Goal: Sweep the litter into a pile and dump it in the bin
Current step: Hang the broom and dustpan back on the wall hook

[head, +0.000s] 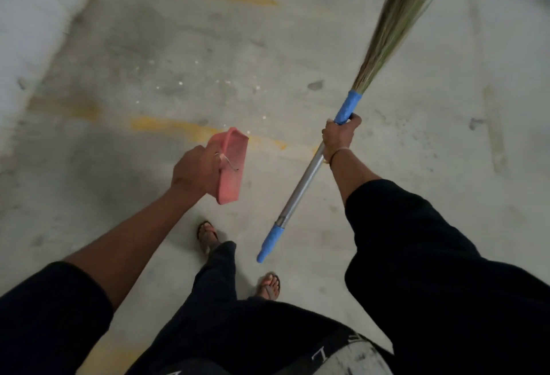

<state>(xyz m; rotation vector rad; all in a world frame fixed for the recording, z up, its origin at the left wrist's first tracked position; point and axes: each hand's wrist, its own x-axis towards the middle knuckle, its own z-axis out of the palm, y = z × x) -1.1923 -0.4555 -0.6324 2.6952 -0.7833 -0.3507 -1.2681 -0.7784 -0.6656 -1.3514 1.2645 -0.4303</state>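
a grey concrete floor [297, 166] fills the view, stained in darker patches and crossed by worn yellow painted lines [166, 126], with a paler band along the far left edge. small white specks of litter [208, 83] lie scattered on the floor in the middle distance, beyond both hands and not gathered into a pile.

the left hand [193, 170] is closed around the handle of a pink plastic dustpan [230, 166], held off the floor with its open scoop tilted on edge and pointing away; a thin loop of cord hangs by the handle. the right hand [339, 136] has its fingers wrapped around a long broom [300, 193], gripping where the silver metal shaft meets the upper blue sleeve. the broom slants from near centre to far right: its lower blue-capped end hangs in the air near the person's legs, and its straw-coloured grass bristles [398, 17] fan out toward the top right corner, blurred.

both forearms are bare below dark rolled sleeves. near the bottom, dark trousers and two feet in sandals [269, 287] stand on the floor, the left foot further forward than the right. the dustpan and the broom are apart, with open floor between them.
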